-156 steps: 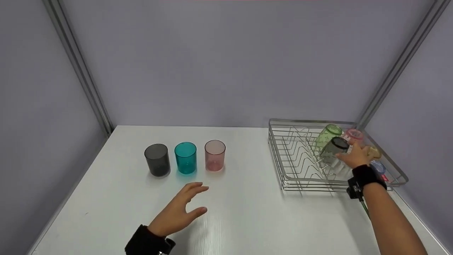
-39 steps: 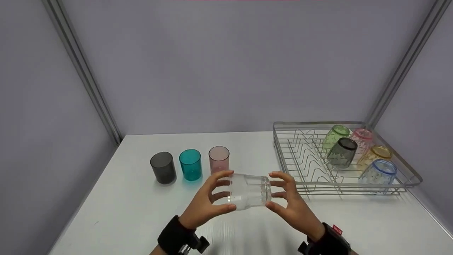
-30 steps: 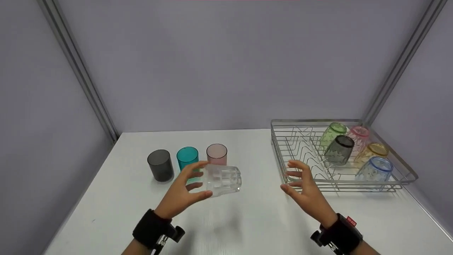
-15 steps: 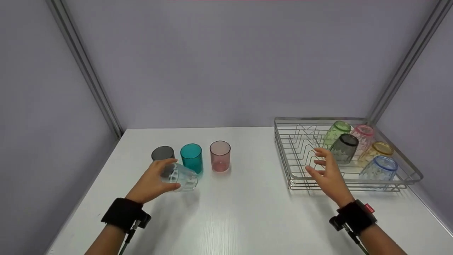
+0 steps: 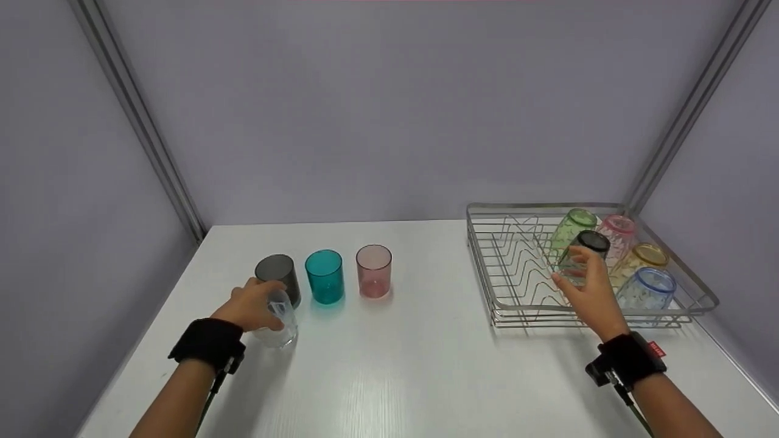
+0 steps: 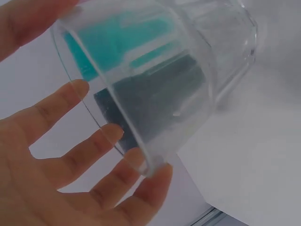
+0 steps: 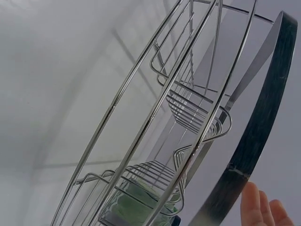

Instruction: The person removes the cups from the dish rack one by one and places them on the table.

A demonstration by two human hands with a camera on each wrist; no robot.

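Note:
In the head view my left hand (image 5: 246,307) grips a clear glass (image 5: 285,319) by its mouth end, in front of a dark grey cup (image 5: 277,269). The left wrist view shows fingertips and thumb around the rim of the clear glass (image 6: 225,52), its base pointing away toward the tabletop. A teal cup (image 5: 325,281) and a pink cup (image 5: 373,274) stand upright to its right. My right hand (image 5: 589,295) is over the dish rack's front part, fingers loosely bent and overlapping an upside-down smoky black glass (image 5: 591,242). Nothing is in its fingers.
The wire dish rack (image 5: 478,267) sits at the table's right side. Green (image 5: 575,228), pink (image 5: 619,234), amber (image 5: 642,261) and blue-rimmed (image 5: 648,292) glasses lean upside down in it. The rack's flat metal rim (image 7: 256,132) runs close by the right fingers. Grey walls enclose the table.
Earlier the right hand reached into the rack, then both hands held the clear glass. The right hand released it and returned to the rack; the left carried the glass left, turning it toward upright.

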